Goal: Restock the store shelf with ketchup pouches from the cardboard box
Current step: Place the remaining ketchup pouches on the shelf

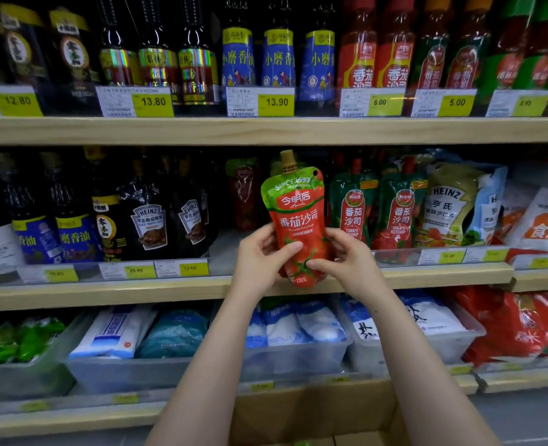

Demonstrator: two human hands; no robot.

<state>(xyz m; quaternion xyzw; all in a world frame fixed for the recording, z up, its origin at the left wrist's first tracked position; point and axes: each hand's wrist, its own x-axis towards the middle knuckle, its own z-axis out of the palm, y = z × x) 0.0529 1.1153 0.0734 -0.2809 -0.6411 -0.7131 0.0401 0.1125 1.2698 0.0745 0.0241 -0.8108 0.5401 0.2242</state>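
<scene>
I hold one red and green ketchup pouch [298,217] upright, spout up, in front of the middle shelf [137,292]. My left hand [263,259] grips its lower left side and my right hand [346,255] grips its lower right side. Behind the pouch is a gap on the shelf with one similar pouch [243,191] standing far back. To the right stand other ketchup pouches [353,210] in green and red. The cardboard box [314,410] sits low between my forearms; its contents are hidden.
Dark sauce pouches and bottles [150,217] fill the middle shelf's left side, Heinz dressing pouches [449,204] the right. The top shelf carries oil and ketchup bottles [359,53]. Clear bins [298,358] of salt bags line the bottom shelf.
</scene>
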